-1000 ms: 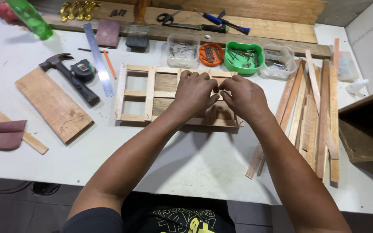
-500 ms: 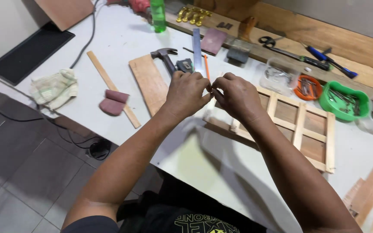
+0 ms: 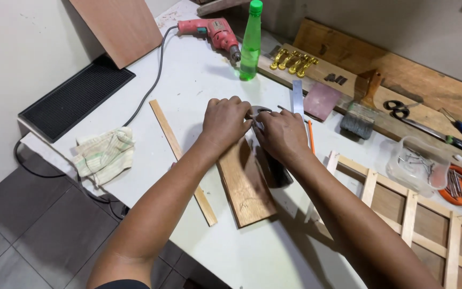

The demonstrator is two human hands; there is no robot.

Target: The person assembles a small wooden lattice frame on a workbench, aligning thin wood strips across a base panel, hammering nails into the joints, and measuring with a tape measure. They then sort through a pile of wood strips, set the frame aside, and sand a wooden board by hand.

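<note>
Two bare forearms reach up from the lower edge of the view across a white surface (image 3: pixel 199 80). Nearest, a flat wooden board (image 3: pixel 246 187) lies under the wrists, with a thin wooden strip (image 3: pixel 182 159) just to its left and a slatted wooden frame (image 3: pixel 418 214) off to the right. Left hand (image 3: pixel 224 122) and right hand (image 3: pixel 282 135) meet above the board's far end, fingers curled and touching, both closed about a hammer (image 3: pixel 270 160) — its metal head shows between the fingertips, its dark handle runs back beneath the right palm. What else, if anything, is pinched there cannot be told. Beside the right hand lie an orange pencil (image 3: pixel 312 137) and a steel ruler (image 3: pixel 297 97). A folded cloth (image 3: pixel 104 154) sits at the left edge. Farther off: a paintbrush (image 3: pixel 361 111), a clear tub of nails (image 3: pixel 416 164), a green bottle (image 3: pixel 251 43), brass fittings (image 3: pixel 293 61) and — farthest — a red drill (image 3: pixel 213 30).
</note>
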